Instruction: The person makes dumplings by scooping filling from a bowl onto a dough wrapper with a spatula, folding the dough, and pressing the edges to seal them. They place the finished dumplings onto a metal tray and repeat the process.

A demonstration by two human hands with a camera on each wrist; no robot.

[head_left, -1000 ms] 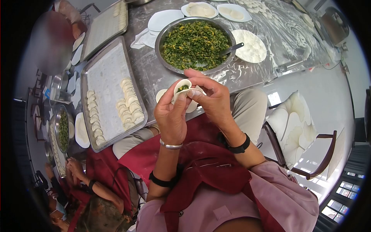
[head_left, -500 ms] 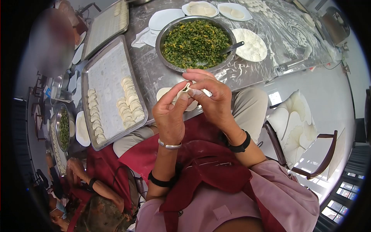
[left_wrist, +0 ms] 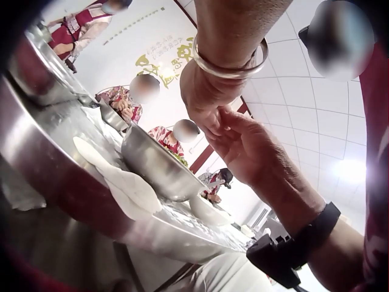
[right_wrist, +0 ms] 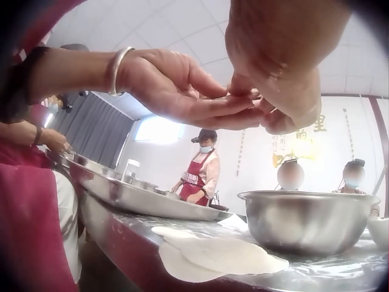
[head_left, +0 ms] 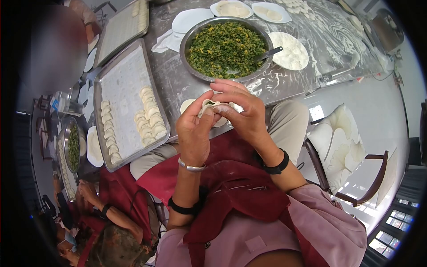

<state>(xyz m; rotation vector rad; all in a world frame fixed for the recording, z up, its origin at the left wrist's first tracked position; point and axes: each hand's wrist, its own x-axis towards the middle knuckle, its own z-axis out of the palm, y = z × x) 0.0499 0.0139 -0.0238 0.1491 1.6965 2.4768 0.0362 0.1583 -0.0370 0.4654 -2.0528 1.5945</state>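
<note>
A small dough wrapper with green filling (head_left: 211,103) is held between both hands above the table's near edge. My left hand (head_left: 194,129) pinches its left side between thumb and fingers. On its right side, my right hand (head_left: 243,109) pinches the rim with thumb and index finger, other fingers extended. In both wrist views the wrapper is mostly hidden by the hands. Flat wrappers (right_wrist: 213,255) lie at the table edge beneath the hands. Just beyond stands a steel bowl (head_left: 183,53) of chopped green filling (head_left: 222,49) with a spoon handle (head_left: 269,54) in it.
A metal tray (head_left: 167,129) with rows of folded dumplings (head_left: 151,115) lies to the left. A plate of flour (head_left: 291,51) sits right of the bowl, with white plates (head_left: 191,20) behind. Another person's arm (head_left: 120,220) is at lower left; a chair (head_left: 338,147) stands at right.
The wrapper's opening first narrowed, and now a small gap with filling shows at its left. My right thumb lies flatter along the rim, and my left hand has shifted slightly left.
</note>
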